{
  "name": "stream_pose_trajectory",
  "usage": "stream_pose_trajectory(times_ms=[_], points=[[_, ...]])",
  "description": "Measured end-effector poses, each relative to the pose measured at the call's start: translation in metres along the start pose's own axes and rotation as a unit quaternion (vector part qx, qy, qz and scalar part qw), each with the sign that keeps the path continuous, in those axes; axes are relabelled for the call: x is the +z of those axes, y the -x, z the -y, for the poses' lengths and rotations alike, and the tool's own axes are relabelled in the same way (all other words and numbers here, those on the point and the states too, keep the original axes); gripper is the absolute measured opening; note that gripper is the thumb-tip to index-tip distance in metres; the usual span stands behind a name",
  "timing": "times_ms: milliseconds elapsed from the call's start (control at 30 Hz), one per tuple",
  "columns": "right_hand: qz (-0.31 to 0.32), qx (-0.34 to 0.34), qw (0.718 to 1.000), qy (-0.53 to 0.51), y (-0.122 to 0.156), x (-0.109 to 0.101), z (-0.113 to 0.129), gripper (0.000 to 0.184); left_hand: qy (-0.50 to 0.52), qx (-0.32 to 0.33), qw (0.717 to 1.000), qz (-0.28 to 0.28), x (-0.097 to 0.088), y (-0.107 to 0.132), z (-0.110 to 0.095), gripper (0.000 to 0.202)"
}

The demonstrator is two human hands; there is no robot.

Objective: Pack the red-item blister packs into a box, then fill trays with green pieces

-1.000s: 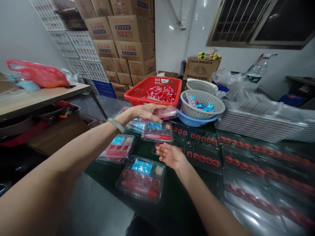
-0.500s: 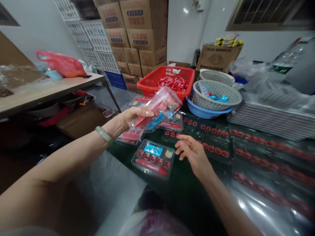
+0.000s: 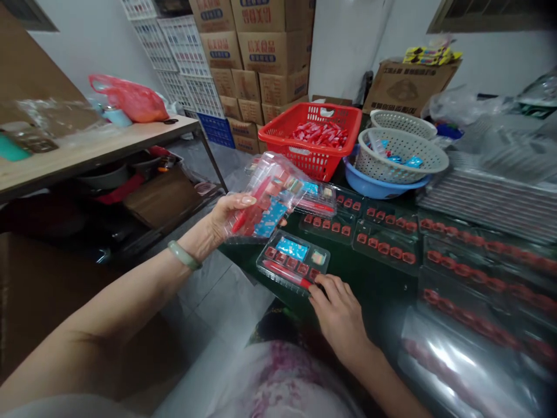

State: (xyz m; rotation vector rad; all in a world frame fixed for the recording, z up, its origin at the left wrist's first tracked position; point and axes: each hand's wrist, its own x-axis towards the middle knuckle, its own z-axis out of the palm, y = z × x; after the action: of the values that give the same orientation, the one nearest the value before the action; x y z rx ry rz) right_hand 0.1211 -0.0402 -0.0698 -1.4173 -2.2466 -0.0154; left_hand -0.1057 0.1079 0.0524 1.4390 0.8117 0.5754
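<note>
My left hand (image 3: 228, 215) is closed on a small stack of clear plastic packs (image 3: 272, 194), tilted and held above the table's left edge; each pack shows red pieces, a red pen and a blue packet. Lower down, my right hand (image 3: 339, 310) has its fingers curled onto the near right corner of another filled clear pack (image 3: 292, 261) that lies flat on the dark table. A further closed pack (image 3: 319, 200) lies just beyond it.
Open clear trays with rows of red pieces (image 3: 383, 244) cover the dark table to the right. Behind stand a red basket (image 3: 311, 154) of red wrapped items, white baskets (image 3: 402, 154) over a blue bowl, stacked empty trays (image 3: 491, 200), cartons, and a wooden table (image 3: 87, 151) at left.
My left hand has lifted the packs off the table and drawn them toward me. My right hand has dropped from mid-air onto the nearest pack. The view has shifted left.
</note>
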Motion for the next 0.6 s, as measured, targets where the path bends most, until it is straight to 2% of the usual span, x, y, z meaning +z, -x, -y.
stream_pose_trajectory(times_ms=[100, 200, 367, 500, 600], points=[[-0.016, 0.000, 1.000, -0.001, 0.015, -0.005, -0.007, 0.022, 0.218, -0.002, 0.975, 0.051, 0.005, 0.003, 0.011, 0.088], [-0.025, 0.012, 0.999, -0.021, 0.027, -0.007, -0.013, 0.020, 0.290, -0.009, 0.955, 0.061, 0.013, 0.005, 0.023, 0.086], [-0.032, 0.111, 0.991, -0.068, 0.032, -0.008, -0.011, 0.014, 0.260, -0.019, 0.965, -0.017, 0.022, 0.009, 0.040, 0.085], [-0.038, 0.189, 0.974, -0.118, 0.027, -0.008, -0.006, 0.019, 0.223, -0.022, 0.974, -0.035, 0.023, 0.012, 0.049, 0.087], [-0.076, 0.207, 0.959, -0.178, 0.025, -0.008, -0.002, 0.027, 0.189, -0.032, 0.980, -0.054, 0.027, 0.013, 0.051, 0.092]])
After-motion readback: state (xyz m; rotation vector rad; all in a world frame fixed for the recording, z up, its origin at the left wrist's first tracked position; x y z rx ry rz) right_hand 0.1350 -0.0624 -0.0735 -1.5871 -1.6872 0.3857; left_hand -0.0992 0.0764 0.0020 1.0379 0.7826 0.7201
